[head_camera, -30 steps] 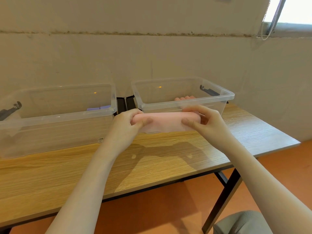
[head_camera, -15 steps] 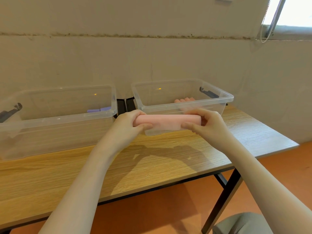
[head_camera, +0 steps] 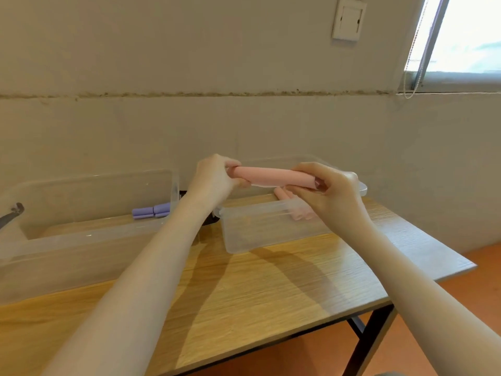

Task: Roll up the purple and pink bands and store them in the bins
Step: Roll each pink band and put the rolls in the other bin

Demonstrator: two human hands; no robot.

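Head view: pink band roll [head_camera: 273,178] lying left-right

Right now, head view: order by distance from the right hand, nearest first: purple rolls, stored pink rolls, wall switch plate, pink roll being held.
1. Held pink roll: in the right hand grip, left hand on its other end.
2. Stored pink rolls: in the right bin, just below the hand.
3. Purple rolls: in the left bin.
4. Wall switch plate: high on the wall.

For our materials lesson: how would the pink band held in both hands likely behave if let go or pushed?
The pink band is rolled into a tube with a loose edge beneath, so it would probably unroll. Its round shape would likely roll if pushed. It seems soft and light, since left hand and right hand pinch only its ends.
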